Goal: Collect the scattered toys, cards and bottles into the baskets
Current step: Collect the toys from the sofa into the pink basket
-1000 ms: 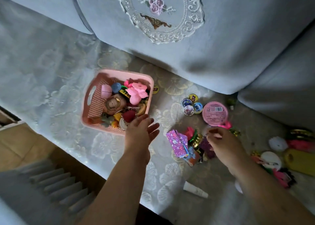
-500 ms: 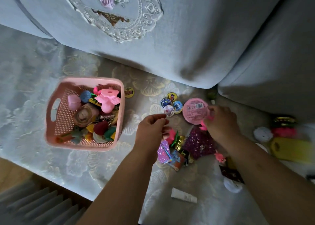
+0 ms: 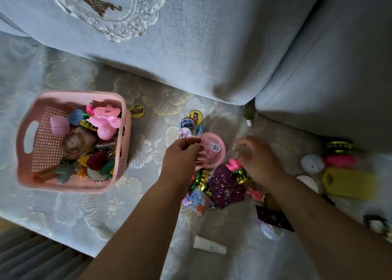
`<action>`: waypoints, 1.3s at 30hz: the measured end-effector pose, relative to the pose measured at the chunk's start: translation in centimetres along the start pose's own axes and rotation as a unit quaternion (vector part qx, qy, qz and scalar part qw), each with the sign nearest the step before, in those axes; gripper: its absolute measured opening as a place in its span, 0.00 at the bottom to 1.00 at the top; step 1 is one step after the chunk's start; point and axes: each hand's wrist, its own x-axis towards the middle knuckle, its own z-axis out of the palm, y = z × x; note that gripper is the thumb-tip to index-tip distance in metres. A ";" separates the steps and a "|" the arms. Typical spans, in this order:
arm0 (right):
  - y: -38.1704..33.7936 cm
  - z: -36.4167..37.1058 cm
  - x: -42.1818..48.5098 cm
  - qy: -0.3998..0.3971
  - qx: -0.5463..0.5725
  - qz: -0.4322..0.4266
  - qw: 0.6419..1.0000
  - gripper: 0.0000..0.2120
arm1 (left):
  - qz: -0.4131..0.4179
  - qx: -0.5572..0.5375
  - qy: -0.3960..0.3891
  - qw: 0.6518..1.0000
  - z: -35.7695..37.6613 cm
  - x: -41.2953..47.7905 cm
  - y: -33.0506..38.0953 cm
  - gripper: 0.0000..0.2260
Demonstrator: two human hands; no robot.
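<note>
A pink basket, holding several toys, stands on the left of the sofa seat. My left hand curls its fingers round the left edge of a round pink tin. Several round badges lie just beyond the tin, and one more badge lies beside the basket. My right hand is blurred, its fingers curled over a small pink toy and gold-wrapped pieces; whether it holds anything is unclear. A purple packet lies between my forearms.
The sofa back cushions rise right behind the pile. At the right lie a yellow case, a white ball and a pink toy. Near the seat's front edge lies a white tube. A small green bottle sits in the cushion gap.
My left hand left the basket and moved right to the pink tin's edge. My right hand shifted away from the tin, to the right. The view swung right.
</note>
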 end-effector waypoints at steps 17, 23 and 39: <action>0.1 -1.0 -0.7 0.107 -0.023 0.145 0.983 0.11 | 0.181 0.519 -0.045 0.834 -1.9 2.2 -2.8 0.17; -1.4 -1.9 -3.3 0.148 0.147 0.119 0.971 0.09 | 0.090 0.579 -0.050 0.809 -4.4 1.8 -4.1 0.32; -7.2 2.9 1.6 -0.057 -0.128 0.107 0.984 0.36 | 0.135 0.408 0.180 0.885 -9.9 1.9 -5.4 0.10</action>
